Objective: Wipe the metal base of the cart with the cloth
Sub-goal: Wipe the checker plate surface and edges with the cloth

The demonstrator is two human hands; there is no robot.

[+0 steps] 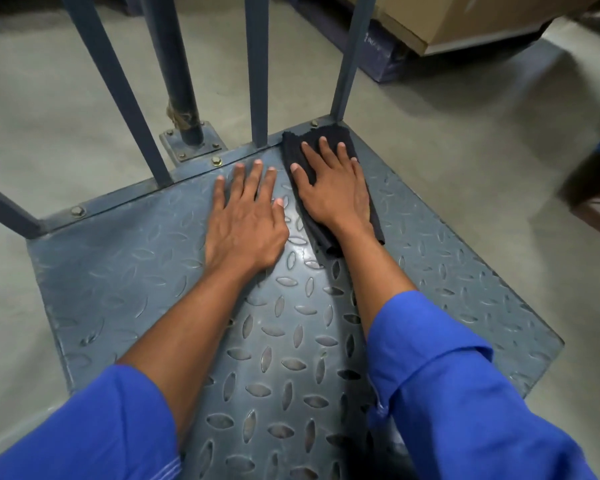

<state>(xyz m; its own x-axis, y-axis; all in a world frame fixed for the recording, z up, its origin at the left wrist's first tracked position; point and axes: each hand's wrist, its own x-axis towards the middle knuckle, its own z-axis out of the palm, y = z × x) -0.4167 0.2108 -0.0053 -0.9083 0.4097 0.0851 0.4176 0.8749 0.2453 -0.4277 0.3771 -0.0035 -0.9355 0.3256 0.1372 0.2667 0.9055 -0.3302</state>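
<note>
Cloth (pixel 329 181) flat under right hand (pixel 333 192) fingers (pixel 326 150), on metal base (pixel 125 271).

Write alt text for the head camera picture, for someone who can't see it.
A person's right hand presses a black cloth flat onto a cart's metal tread-plate base, near its upright bars. The left hand rests flat beside it.

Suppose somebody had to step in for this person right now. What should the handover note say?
Left hand: flat on the bare metal base, fingers straight, holding nothing.
Right hand: flat on the black cloth, pressing it to the base's far edge, by the upright bars.
Done: cloth is down on the base; how much has been wiped cannot be told.
Left: probably sweep the cloth over the rest of the base.
</note>
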